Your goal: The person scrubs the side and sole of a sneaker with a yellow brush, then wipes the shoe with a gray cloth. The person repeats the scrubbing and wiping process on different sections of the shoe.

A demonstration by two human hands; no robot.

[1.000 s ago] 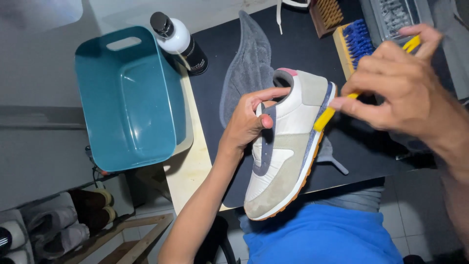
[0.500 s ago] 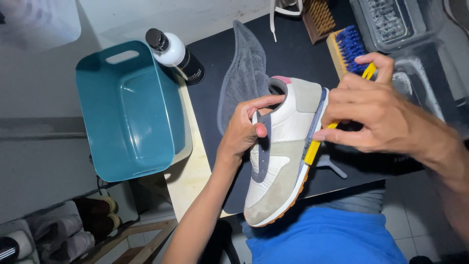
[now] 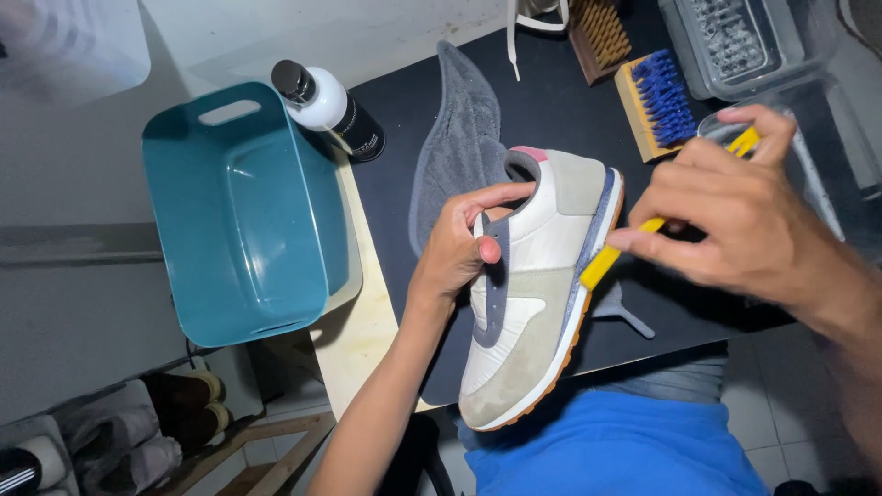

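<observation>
A white, beige and grey sneaker [image 3: 537,294] with an orange-edged sole is held tilted above the black mat [image 3: 551,119]. My left hand [image 3: 459,253] grips it, fingers hooked into the collar by the heel. My right hand [image 3: 735,220] holds a small yellow-handled brush [image 3: 617,253], whose head presses against the sole's side near the middle of the shoe. The handle's far end pokes out past my fingers at the upper right.
A teal plastic basin [image 3: 243,216] stands at the left, a black-and-white bottle [image 3: 331,106] behind it. A grey cloth [image 3: 455,156] lies under the shoe. A blue-bristled brush [image 3: 657,101], a tan-bristled brush [image 3: 597,32], white laces and clear containers [image 3: 735,46] sit behind. Shoes sit on a low rack [image 3: 138,441].
The brush has slid along the sole edge while my right hand shifted slightly. The shoe stays gripped in my left hand, and the camera view moved a little.
</observation>
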